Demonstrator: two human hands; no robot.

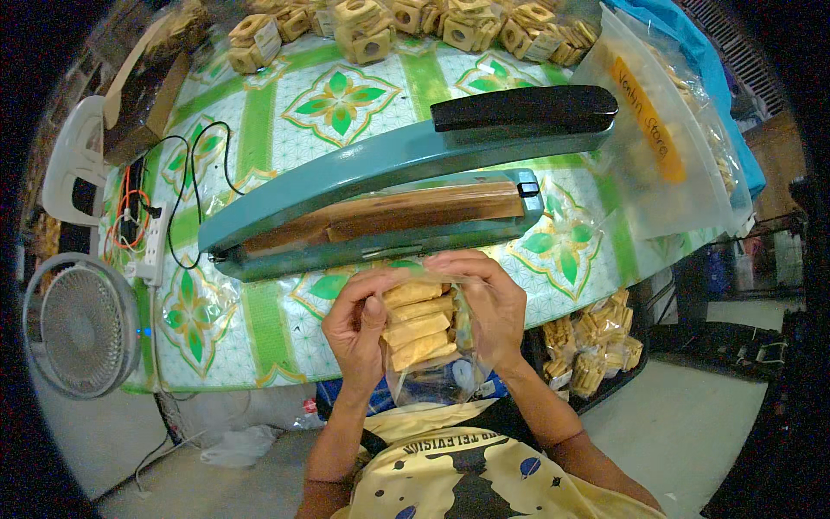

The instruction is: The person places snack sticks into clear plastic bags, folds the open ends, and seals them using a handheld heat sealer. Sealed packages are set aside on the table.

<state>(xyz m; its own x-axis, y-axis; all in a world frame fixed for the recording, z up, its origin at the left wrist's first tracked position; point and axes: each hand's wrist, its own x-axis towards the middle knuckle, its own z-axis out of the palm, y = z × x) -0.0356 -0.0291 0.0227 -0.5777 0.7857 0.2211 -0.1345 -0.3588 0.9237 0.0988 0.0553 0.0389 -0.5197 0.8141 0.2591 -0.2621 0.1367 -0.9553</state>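
Between my hands is a clear plastic bag (421,324) holding several stacked, pale yellow biscuit-like pieces. My left hand (356,322) grips its left side near the top edge, thumb bent inward. On the other side, my right hand (488,303) has its fingers closed over the bag's upper right edge. Just beyond my fingertips lies a teal hand-press bag sealer (346,177) with a black handle. Its arm is raised above a base (389,221) covered by a brown strip. The bag's top is close to the front of that base.
Filled packs (363,33) line the table's far edge. A large translucent bag (666,147) stands at the right; more packs (596,342) sit below it. At left are a round fan (82,329), a power strip (156,238), cables and a white chair (73,164).
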